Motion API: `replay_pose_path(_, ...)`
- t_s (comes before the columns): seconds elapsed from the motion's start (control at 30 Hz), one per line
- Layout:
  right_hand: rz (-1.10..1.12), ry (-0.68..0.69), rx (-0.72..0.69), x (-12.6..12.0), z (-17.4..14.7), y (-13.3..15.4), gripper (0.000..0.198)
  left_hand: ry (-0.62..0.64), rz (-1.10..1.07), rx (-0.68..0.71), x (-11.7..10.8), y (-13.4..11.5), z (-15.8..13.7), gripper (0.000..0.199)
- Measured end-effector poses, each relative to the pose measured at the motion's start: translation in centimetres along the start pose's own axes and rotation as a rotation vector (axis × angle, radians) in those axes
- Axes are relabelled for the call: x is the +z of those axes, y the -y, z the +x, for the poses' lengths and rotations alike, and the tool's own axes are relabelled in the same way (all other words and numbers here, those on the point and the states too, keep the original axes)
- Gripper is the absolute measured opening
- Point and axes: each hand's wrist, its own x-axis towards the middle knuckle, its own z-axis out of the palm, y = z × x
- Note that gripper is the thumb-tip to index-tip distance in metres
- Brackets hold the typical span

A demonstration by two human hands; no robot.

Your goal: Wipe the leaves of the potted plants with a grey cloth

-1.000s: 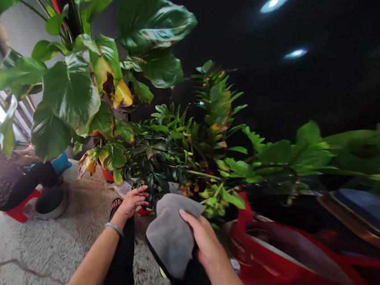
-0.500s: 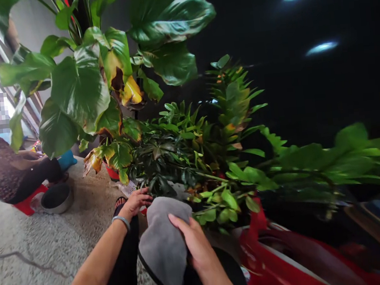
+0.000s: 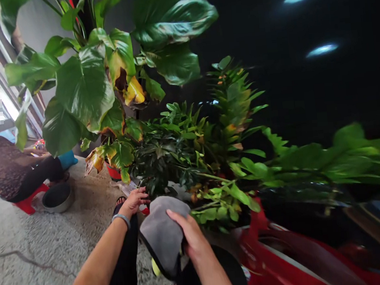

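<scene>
Grip: right hand grasping grey cloth, thumb across its upper face; fingers beneath hidden. Left hand loose, fingers spread, nothing seen in it; fingertips close by dark leaves, contact cannot be told. Cloth sits between the two hands, over the lap, just in front of the right knee, near face smooth, black-edged side hanging lowest. Red bag right of that knee.

Judgement on handling: cloth is pinched at one side only, so the far part likely sags and swings. Left fingers under the free edge would spread it flat. Firm but light thumb should do; soft stuff bunches if squeezed. Best to lift the low edge clear of the ground, and turn it gently beside the foliage; brittle, browned leaves could tear.
</scene>
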Motion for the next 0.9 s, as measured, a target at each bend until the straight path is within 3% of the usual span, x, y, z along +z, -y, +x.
replay_pose_path(0.1,-0.020,-0.117,-0.171,-1.5,-0.8,2.0,0.048,0.025,0.022,-0.012,-0.3,0.0,0.0,0.041)
replay_pose_path(0.2,0.002,-0.308,-0.392,-1.1,1.6,5.9,0.054,0.060,0.040,-0.004,-0.1,0.4,0.1,0.037)
replay_pose_path(0.27,0.050,-0.290,-0.350,-0.1,3.5,7.1,0.047,0.072,0.033,0.012,0.1,0.7,0.2,0.035)
replay_pose_path(0.37,0.076,-0.139,-0.139,0.9,4.3,4.7,0.034,0.057,0.000,0.014,0.0,0.9,0.4,0.037)
replay_pose_path(0.5,0.008,-0.010,0.024,-0.4,1.2,-1.0,0.026,0.039,0.010,0.012,-0.6,0.4,0.3,0.038)
replay_pose_path(0.57,-0.020,0.024,0.063,-1.5,-0.6,-2.2,0.029,0.028,0.036,0.013,-0.8,0.1,0.2,0.037)
replay_pose_path(0.67,-0.020,0.000,0.067,-2.4,-1.9,-1.9,0.035,0.023,0.056,0.002,-0.8,0.0,0.1,0.041)
replay_pose_path(0.77,-0.033,-0.041,-0.016,-2.6,-2.0,-1.4,0.037,0.003,0.056,0.008,-1.0,0.5,0.4,0.045)
replay_pose_path(0.9,-0.089,-0.029,-0.044,-3.3,-2.0,-2.1,0.033,-0.246,-0.111,0.158,-2.1,0.5,1.4,0.045)
